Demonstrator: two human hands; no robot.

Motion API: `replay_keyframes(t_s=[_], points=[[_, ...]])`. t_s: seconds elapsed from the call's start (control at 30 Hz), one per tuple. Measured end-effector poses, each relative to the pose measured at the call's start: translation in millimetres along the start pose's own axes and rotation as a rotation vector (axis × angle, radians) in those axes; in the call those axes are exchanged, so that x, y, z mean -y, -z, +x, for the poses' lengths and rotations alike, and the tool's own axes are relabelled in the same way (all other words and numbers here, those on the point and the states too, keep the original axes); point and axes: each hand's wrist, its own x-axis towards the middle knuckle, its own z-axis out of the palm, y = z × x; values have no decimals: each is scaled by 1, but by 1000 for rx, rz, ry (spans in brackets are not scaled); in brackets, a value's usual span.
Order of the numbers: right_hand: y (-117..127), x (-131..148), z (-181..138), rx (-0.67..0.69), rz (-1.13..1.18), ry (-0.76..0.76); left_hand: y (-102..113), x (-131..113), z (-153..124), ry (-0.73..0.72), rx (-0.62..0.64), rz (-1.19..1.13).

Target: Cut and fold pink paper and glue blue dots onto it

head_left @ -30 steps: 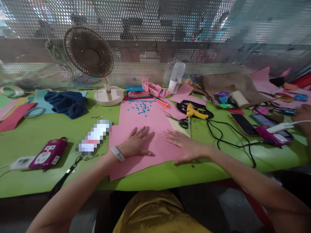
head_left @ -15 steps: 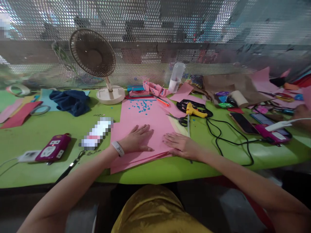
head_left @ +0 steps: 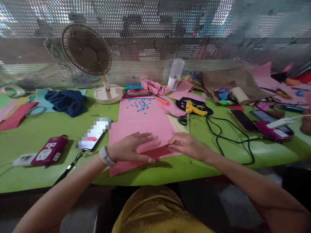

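In front of me a pink paper sheet (head_left: 155, 124) lies partly over other pink paper, its near edge raised off the layer below. My right hand (head_left: 187, 145) pinches that edge near the sheet's right corner, fingers closed on it. Above the sheet's left part hovers my left hand (head_left: 133, 147), fingers outstretched and thumb apart, holding nothing; a white band is round that wrist. Small blue paper bits (head_left: 142, 105) are scattered on the pink paper farther back. Black-handled scissors (head_left: 182, 119) rest beside the paper's right edge.
A yellow glue gun (head_left: 195, 108) lies on the right with a looping black cord. Phones (head_left: 244, 120) and a purple power strip (head_left: 273, 131) lie beyond it. On the left are a fan (head_left: 108, 94), a dark blue cloth (head_left: 68, 102), a phone (head_left: 97, 132) and another purple power strip (head_left: 50, 150).
My left hand has lifted from flat on the paper. My right hand has gone from lying flat to pinching the sheet's near edge, which has risen.
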Motion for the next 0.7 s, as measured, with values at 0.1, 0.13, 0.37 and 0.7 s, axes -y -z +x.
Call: replay_keyframes(t_s=[0.1,0.13,0.37,0.7], points=[[1,6,-3,-22,72,72,-16,-10,-6,-26,-91,27],[1,6,-4,-4,93,121,-22,-10,-8,-18,-125,0],[4,-23,4,190,219,-167,-33,7,-28,126,-367,-391],[-20,-18,27,-106,-240,-240,-30,21,-20,497,-450,-471]])
